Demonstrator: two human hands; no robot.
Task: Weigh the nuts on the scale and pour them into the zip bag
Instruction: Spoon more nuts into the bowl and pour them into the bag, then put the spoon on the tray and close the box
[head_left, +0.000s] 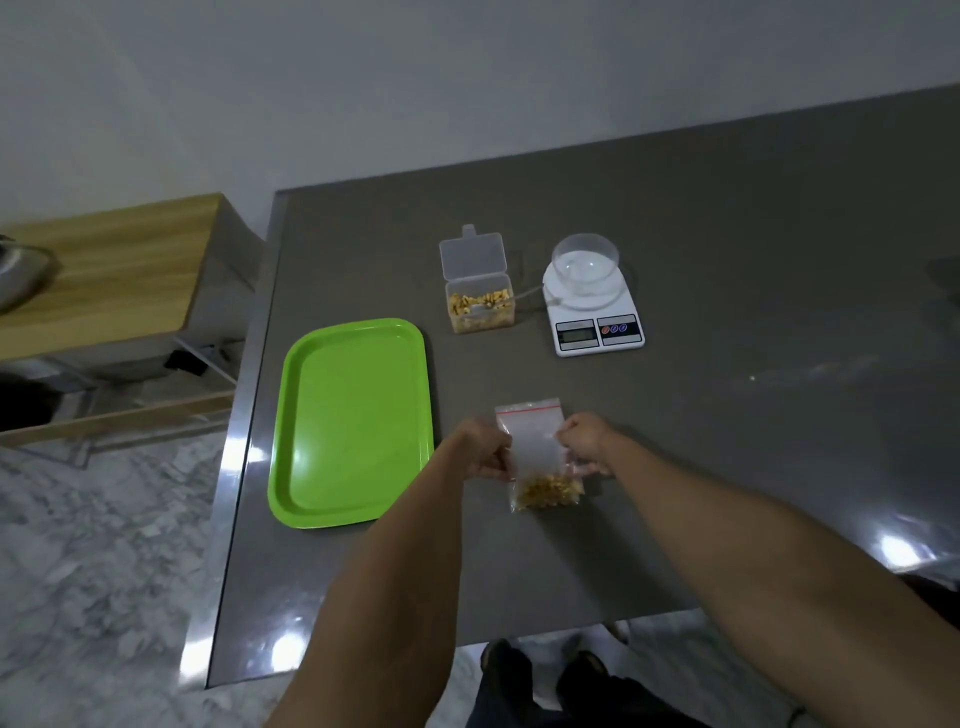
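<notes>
I'm gripping the zip bag (535, 447) by both sides, left hand (480, 449) and right hand (587, 441), nuts (548, 491) already inside (bowl (585, 265) on the scale (597, 322) beyond it looking emptied), sealing apparently remaining.

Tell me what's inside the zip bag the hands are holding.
A small heap of nuts sits at the near end of the zip bag; the rest looks empty. The left hand and right hand cover its side edges.

No legible text, even on the scale (595, 317).
</notes>
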